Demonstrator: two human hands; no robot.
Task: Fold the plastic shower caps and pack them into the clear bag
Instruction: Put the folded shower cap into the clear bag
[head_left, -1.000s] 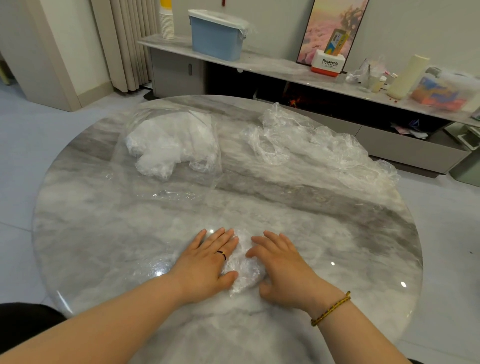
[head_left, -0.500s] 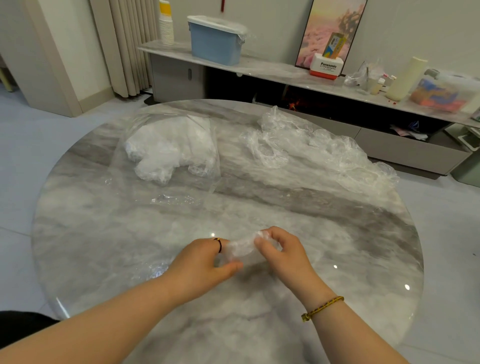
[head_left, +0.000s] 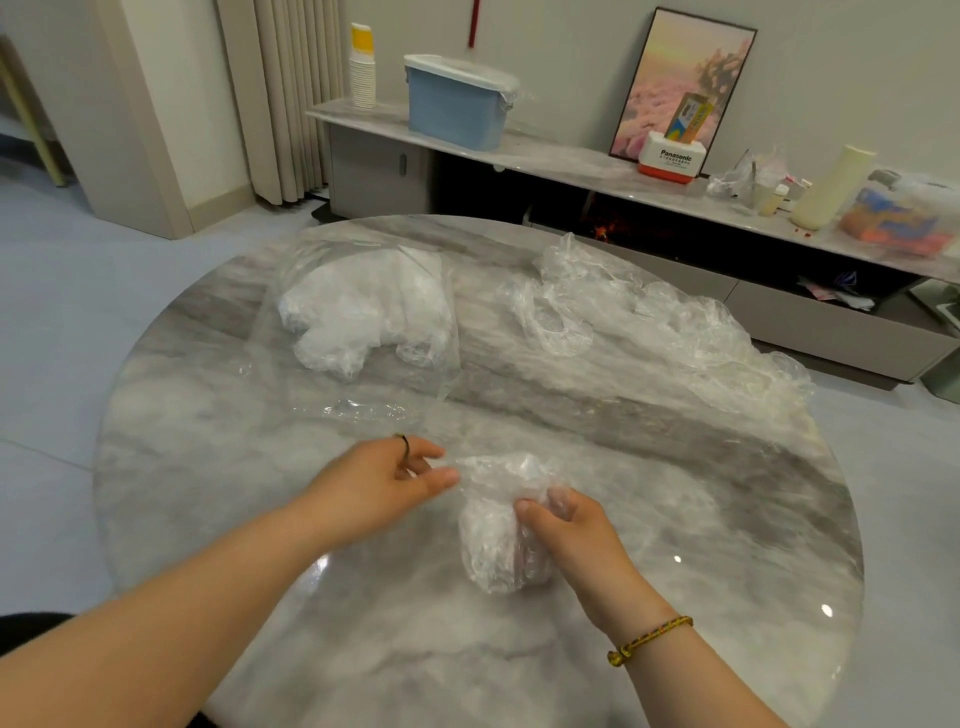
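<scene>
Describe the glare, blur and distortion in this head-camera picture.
Head view: glare spots dot the glossy table near the right hand; the left hand is slightly motion-blurred; the wide lens bows the table's rim; the clear cap shows faintly.

right hand (head_left: 582, 540): fingers mostly hidden behind the crumpled shower cap (head_left: 493, 540) they curl round; only the thumb and one fingertip show.
left hand (head_left: 374, 483): fingertips motion-blurred; whether they pinch the cap's edge cannot be told.
forearms: cut off by the bottom edge, behind the fingers.
clear bag (head_left: 358, 312), beyond the left fingers: outline faint, number of caps inside unreadable.
loose caps (head_left: 675, 332), beyond the right fingers: tangled, cannot be counted.
</scene>
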